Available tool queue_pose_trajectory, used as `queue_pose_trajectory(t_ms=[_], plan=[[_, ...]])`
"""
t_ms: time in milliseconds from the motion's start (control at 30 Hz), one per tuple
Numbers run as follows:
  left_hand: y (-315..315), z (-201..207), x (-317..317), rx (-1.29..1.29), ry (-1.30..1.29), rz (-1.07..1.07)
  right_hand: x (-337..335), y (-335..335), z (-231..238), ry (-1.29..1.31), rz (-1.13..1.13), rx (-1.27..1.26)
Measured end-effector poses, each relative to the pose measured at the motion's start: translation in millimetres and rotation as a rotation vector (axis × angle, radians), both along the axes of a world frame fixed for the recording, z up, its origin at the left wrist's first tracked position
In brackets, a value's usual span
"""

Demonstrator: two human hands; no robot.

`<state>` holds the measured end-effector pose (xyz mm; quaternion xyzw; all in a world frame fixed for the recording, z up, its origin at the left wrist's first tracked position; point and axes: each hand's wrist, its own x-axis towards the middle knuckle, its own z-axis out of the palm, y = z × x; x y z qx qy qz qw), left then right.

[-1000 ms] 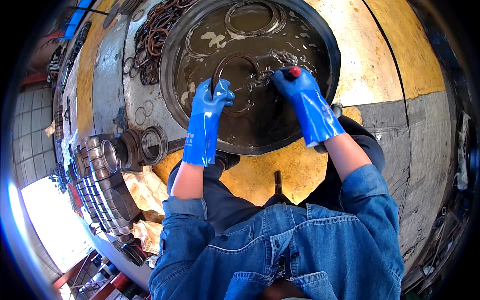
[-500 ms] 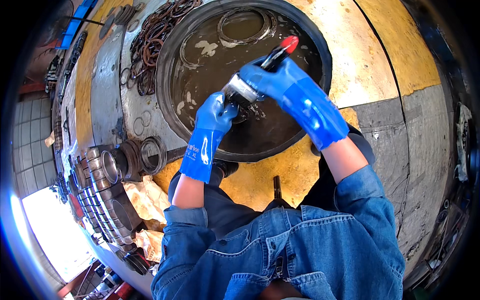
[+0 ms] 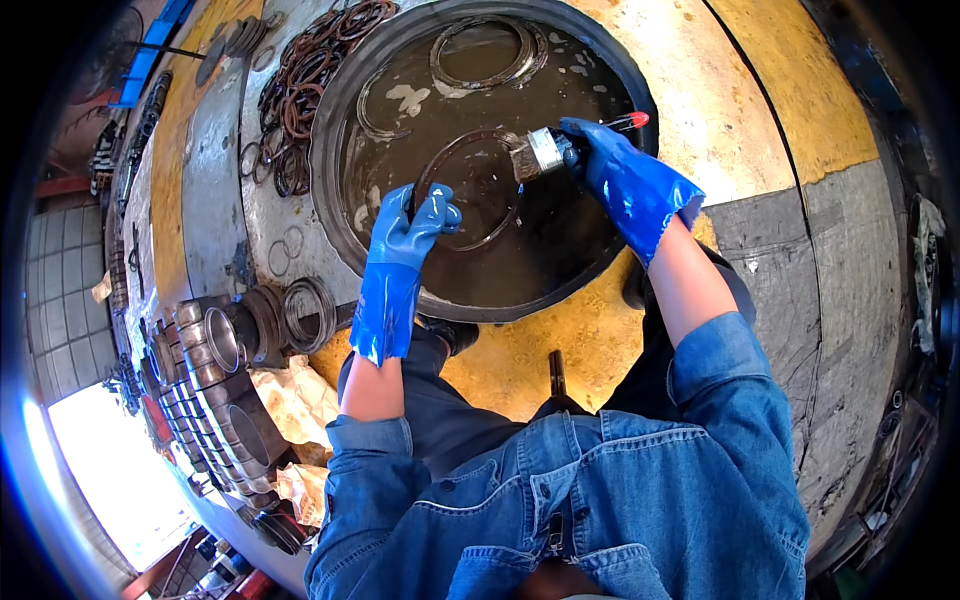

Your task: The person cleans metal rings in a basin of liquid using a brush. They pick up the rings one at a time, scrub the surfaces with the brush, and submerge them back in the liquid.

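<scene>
Left hand [image 3: 412,228]: blue-gloved, grip snug on the left edge of a brown ring [image 3: 449,149]
Right hand [image 3: 603,160]: gloved too, grip wrapped round a red-tipped brush [image 3: 545,150]
Ring spot: upper middle of frame, bristles [image 3: 523,162] right at its right edge
Tub [image 3: 325,170]: under all that, murky brown liquid [image 3: 570,235] inside
Ring pile [image 3: 322,50]: upper left, just beside the tub

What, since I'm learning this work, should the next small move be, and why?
Probably sweep the brush along the brown ring: the right hand holds the brush with its bristles apparently at the ring's upper-right edge, while the left hand grips the ring's left side over the basin.
</scene>
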<state>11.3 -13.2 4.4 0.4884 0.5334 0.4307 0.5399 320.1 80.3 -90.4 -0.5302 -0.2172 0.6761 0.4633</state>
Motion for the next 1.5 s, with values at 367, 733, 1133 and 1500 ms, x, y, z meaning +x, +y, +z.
queue_pose_trajectory(t_ms=[367, 733, 1133, 1500], plan=[[10.9, 15.1, 8.1, -0.111, 0.139, 0.107, -52.5, -53.4, 80.3, -1.105, 0.745, -0.038], [14.9, 9.8, 13.6, -0.141, 0.126, 0.000, -53.5, -48.3, 81.7, -1.218, 0.479, 0.777], [15.1, -27.9, 14.1, 0.218, -0.009, 0.117, -85.0, -68.2, 78.2, 0.056, 0.429, -0.141], [19.5, -29.1, 18.0, 0.223, 0.086, 0.019, -69.9, -64.6, 96.7, -1.240, 0.660, 0.330]])
